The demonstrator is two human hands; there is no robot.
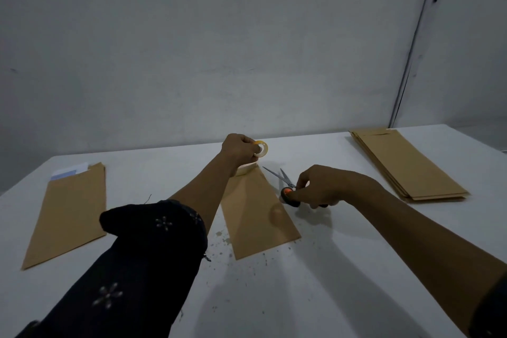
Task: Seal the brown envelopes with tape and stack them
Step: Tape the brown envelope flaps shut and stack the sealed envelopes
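On the white bench (329, 269) a brown envelope (255, 214) lies in the middle, its far end under the left hand (238, 149). That hand grips a small roll of tape (260, 148), fingers curled round it, held just above the envelope's far end, where a pale strip shows at the flap. The right hand (323, 186) pinches the handles of the scissors (285, 186), which sit just right of the envelope with their blades open and pointing far-left; the handles are black with an orange patch. To the left, well apart, lies a second envelope (68, 214) with white paper (70, 171) sticking out of its far end. At the far right a stack of envelopes (406, 164) rests near the bench's edge. The left arm wears a dark sleeve (131, 269) with small flower patterns. No writing or label can be read on anything. Small dark specks mark the bench near the middle envelope.
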